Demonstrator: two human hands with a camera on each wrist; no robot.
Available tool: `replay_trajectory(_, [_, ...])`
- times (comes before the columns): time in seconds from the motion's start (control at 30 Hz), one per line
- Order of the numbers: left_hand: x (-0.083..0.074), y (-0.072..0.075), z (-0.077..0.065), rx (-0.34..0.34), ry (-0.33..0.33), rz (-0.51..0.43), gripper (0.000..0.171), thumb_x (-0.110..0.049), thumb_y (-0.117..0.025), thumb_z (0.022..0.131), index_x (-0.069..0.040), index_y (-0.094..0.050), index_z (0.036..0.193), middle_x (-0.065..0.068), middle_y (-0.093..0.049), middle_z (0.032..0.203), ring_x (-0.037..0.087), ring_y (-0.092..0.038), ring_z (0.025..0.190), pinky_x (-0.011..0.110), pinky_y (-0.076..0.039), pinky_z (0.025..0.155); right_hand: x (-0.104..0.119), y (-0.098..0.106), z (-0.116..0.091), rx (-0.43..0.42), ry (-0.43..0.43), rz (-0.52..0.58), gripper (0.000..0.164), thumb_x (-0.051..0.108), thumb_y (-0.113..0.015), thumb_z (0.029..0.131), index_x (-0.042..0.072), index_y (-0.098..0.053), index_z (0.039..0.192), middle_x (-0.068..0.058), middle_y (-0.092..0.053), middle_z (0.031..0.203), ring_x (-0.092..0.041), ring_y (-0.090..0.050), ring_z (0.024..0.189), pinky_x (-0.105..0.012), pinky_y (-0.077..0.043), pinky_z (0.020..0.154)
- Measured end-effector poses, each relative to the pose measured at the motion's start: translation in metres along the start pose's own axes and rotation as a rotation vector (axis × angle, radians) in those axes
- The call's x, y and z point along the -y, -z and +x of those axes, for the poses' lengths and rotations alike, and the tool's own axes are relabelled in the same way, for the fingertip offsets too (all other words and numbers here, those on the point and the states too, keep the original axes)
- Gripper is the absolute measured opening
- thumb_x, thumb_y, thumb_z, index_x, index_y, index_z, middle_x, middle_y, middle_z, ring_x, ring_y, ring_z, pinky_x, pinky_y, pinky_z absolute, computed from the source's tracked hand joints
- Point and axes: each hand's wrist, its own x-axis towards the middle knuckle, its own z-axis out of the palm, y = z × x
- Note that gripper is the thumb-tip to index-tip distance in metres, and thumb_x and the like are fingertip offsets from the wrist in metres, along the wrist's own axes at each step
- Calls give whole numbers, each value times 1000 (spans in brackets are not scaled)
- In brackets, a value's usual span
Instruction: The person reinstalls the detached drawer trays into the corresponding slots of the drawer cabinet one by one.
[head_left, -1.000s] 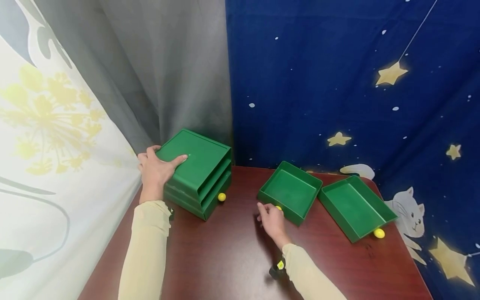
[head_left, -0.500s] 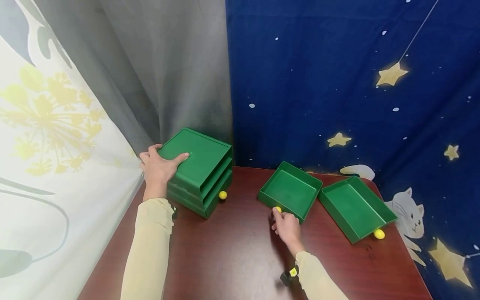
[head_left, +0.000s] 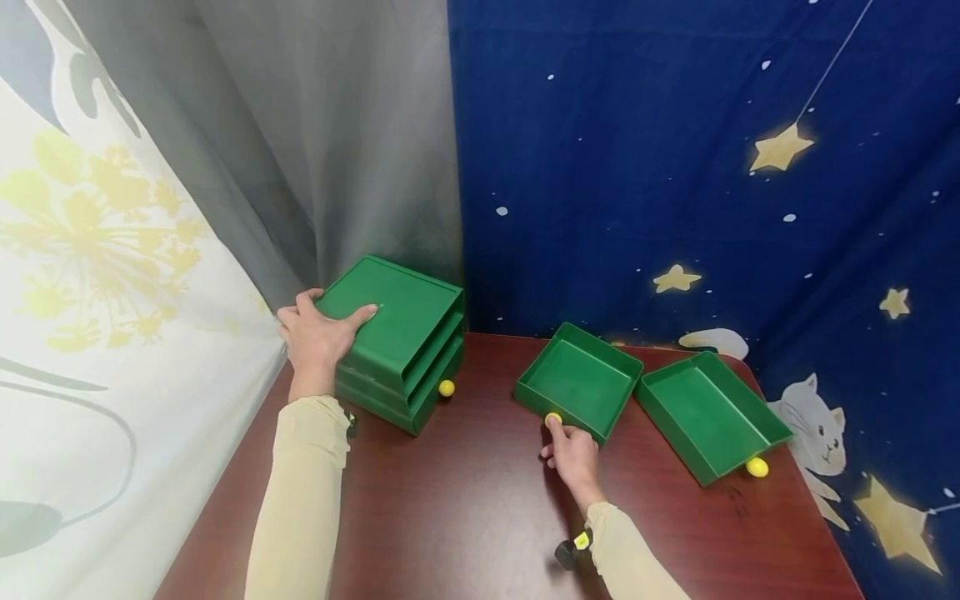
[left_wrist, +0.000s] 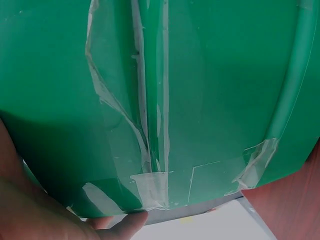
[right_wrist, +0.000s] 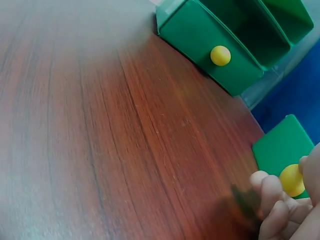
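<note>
A second ago the right hand (head_left: 573,454) was beside the middle green drawer (head_left: 581,381); now its thumb is on that drawer's yellow knob (head_left: 553,418). The drawer has not visibly shifted, so the change appears to be one of hold only: the drawer is under control by its front but sits on the surface (head_left: 465,500), well apart from the green cabinet (head_left: 390,304) and close beside the other drawer (head_left: 708,417).

The right hand reaches forward from the near edge, its fingers curled in with no wide gap, the knob pinched between them and the thumb. The left hand (head_left: 317,342) comes down on the cabinet's left corner, thumb laid across the top and fingers hooked over the back edge, apparently steadying it. The cabinet's front, with two open slots above a lower knob (head_left: 447,388), faces rightward
</note>
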Motion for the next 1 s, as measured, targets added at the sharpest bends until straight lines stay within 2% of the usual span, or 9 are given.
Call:
replay_trajectory(0.2, [1, -2, 0, 0, -5, -8, 112, -84, -68, 72, -22, -29, 157, 26, -24, 147, 41, -27, 134, 60, -45, 88, -2, -1, 1, -8, 17, 47, 42, 42, -58, 103, 5, -77, 95, -5, -73, 65, -9, -60, 48, -24, -44, 55])
replay_trajectory(0.47, [6, 0, 4, -2, -50, 4, 112, -83, -67, 73, -19, -28, 156, 26, -23, 146, 41, -24, 134, 58, -45, 89, -2, 10, 2, 54, -42, 118, 39, 38, -63, 99, 2, -78, 96, -2, -71, 63, -11, -58, 50, -25, -45, 47])
replay_trajectory(0.7, [6, 0, 4, 4, -49, -4, 112, -83, -67, 73, -20, -28, 157, 26, -23, 148, 41, -25, 135, 58, -44, 90, -6, 22, 2, 73, -74, 72, 37, 34, -61, 95, 1, -77, 98, -3, -72, 65, -11, -57, 50, -25, -45, 46])
replay_trajectory(0.83, [6, -1, 3, -2, -47, -9, 111, -82, -68, 73, -20, -29, 156, 26, -24, 148, 41, -25, 135, 58, -44, 91, -10, 25, 2, 76, -84, 48, 39, 37, -61, 96, 2, -75, 99, -3, -73, 68, -12, -58, 52, -26, -47, 48])
replay_trajectory(1.0, [6, -1, 3, -9, -50, -9, 111, -82, -68, 73, -20, -30, 156, 26, -24, 147, 41, -25, 135, 58, -44, 92, -14, 27, 1, 61, -98, 53, 51, 54, -65, 95, 3, -73, 91, -4, -73, 70, -13, -58, 52, -27, -48, 47])
